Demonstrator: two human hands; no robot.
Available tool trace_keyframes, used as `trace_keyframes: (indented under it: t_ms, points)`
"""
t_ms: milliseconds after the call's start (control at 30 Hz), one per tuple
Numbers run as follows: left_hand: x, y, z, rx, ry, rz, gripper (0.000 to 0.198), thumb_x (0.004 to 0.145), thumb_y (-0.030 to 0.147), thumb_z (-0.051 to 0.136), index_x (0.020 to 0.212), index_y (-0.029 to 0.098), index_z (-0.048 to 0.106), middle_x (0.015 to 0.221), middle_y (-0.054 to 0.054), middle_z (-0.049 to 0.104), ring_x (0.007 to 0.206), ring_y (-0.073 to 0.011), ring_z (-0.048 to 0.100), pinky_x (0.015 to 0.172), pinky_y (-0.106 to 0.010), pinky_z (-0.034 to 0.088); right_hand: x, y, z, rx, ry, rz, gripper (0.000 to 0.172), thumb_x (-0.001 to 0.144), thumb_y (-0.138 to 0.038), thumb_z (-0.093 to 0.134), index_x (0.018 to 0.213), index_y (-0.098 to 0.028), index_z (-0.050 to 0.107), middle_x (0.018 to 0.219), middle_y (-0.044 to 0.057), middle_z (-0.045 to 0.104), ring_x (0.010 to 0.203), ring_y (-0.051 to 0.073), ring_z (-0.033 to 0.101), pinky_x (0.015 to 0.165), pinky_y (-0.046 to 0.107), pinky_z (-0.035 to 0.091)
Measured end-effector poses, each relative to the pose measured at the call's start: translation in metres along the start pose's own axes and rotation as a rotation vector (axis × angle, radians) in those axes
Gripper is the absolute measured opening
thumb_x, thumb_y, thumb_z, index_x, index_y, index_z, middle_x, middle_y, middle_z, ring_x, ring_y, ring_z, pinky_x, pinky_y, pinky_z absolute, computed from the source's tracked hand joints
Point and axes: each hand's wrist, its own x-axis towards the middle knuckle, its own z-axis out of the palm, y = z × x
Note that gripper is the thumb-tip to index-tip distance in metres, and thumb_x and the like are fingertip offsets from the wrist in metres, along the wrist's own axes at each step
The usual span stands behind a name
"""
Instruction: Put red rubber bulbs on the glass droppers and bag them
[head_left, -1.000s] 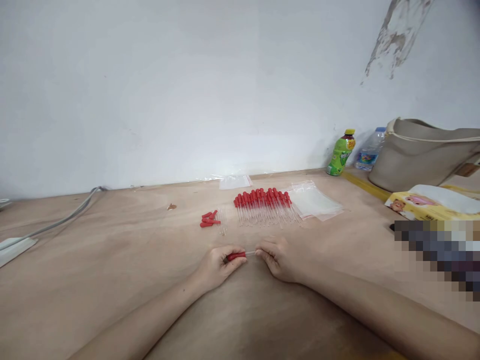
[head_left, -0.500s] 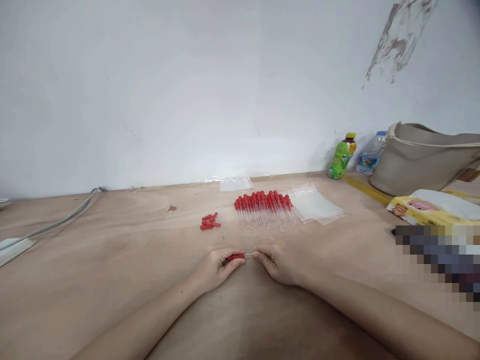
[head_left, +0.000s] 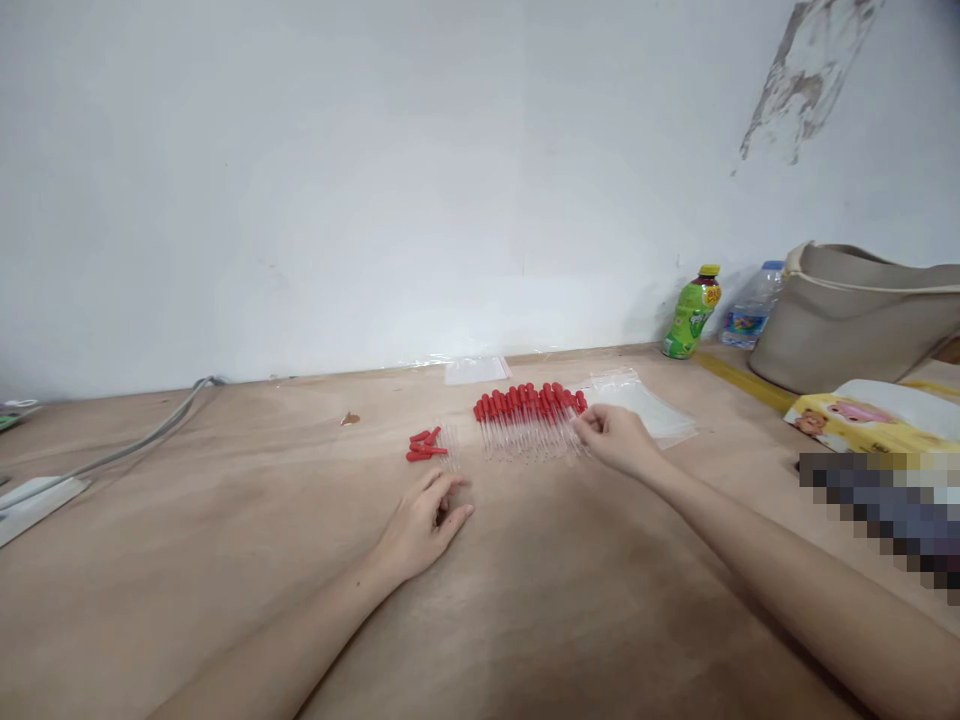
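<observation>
My left hand [head_left: 421, 525] lies over the table with fingers curved and apart, nothing between them. Just beyond its fingertips are several loose red rubber bulbs [head_left: 426, 452] and a few clear glass tubes [head_left: 449, 445]. My right hand [head_left: 616, 440] is at the right end of a row of red-bulbed droppers [head_left: 525, 405]. Its thumb and finger pinch a dropper [head_left: 581, 402] by the clear tube, red bulb pointing away from me. The droppers in the row lie side by side, tubes toward me.
Clear zip bags [head_left: 660, 405] lie behind my right hand, and another bag [head_left: 477, 370] by the wall. At right stand a green bottle [head_left: 691, 315], a water bottle [head_left: 750, 310], a grey-beige bag [head_left: 862, 325] and a yellow tissue pack [head_left: 847, 415]. A grey cable [head_left: 150, 438] crosses the left.
My hands have parted. The dropper they both held has gone with my right hand, up and right to the row's end. My left hand has let go and opened.
</observation>
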Motion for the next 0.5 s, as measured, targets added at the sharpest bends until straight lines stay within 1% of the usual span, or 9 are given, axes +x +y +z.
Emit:
trace_keyframes:
  t_ms: [67,167,233,333,400,500]
  points:
    - [0.000,0.001,0.000,0.000,-0.016,0.004,0.021,0.081,0.026,0.047,0.099,0.018,0.054,0.078,-0.002,0.047,0.063,-0.0116,0.049,0.060,-0.025,0.045,0.020,0.012,0.000,-0.059,0.074,0.101,0.021,0.073,-0.032,0.048,0.060,-0.017,0.054,0.062,0.002,0.060,0.060,0.014,0.054,0.054,0.021,0.033]
    - [0.001,0.002,0.001,-0.013,-0.018,0.001,0.020,0.082,0.026,0.046,0.097,0.018,0.055,0.078,-0.002,0.048,0.064,-0.0119,0.049,0.060,-0.025,0.044,0.035,0.023,0.008,-0.076,0.079,0.136,0.020,0.072,-0.032,0.049,0.059,-0.017,0.055,0.063,0.003,0.061,0.062,0.015,0.054,0.054,0.022,0.033]
    - [0.001,0.002,0.001,-0.022,-0.021,-0.005,0.019,0.082,0.026,0.046,0.097,0.019,0.055,0.078,-0.002,0.049,0.064,-0.0120,0.049,0.059,-0.025,0.044,0.037,0.027,0.017,-0.077,0.071,0.145,0.021,0.071,-0.033,0.049,0.060,-0.017,0.056,0.064,0.004,0.061,0.062,0.015,0.055,0.053,0.022,0.033]
    - [0.001,0.002,0.000,-0.031,-0.018,-0.002,0.018,0.081,0.026,0.047,0.095,0.018,0.056,0.078,-0.003,0.050,0.064,-0.0122,0.050,0.059,-0.024,0.044,0.036,0.030,0.025,-0.083,0.074,0.161,0.027,0.071,-0.040,0.048,0.063,-0.017,0.057,0.067,0.006,0.062,0.063,0.016,0.055,0.053,0.022,0.033]
    - [0.001,0.002,0.000,-0.034,-0.016,0.005,0.018,0.081,0.025,0.047,0.094,0.018,0.057,0.077,-0.003,0.051,0.064,-0.0122,0.050,0.059,-0.025,0.043,0.035,0.031,0.025,-0.095,0.070,0.178,0.030,0.071,-0.045,0.048,0.066,-0.017,0.059,0.069,0.006,0.062,0.065,0.016,0.055,0.052,0.023,0.033]
    - [0.002,0.002,0.000,-0.039,-0.017,0.007,0.017,0.081,0.026,0.046,0.092,0.018,0.057,0.077,-0.002,0.051,0.064,-0.0121,0.050,0.059,-0.025,0.043,0.034,0.030,0.020,-0.136,0.054,0.213,0.032,0.071,-0.048,0.048,0.070,-0.019,0.060,0.073,0.006,0.063,0.068,0.017,0.055,0.052,0.023,0.032]
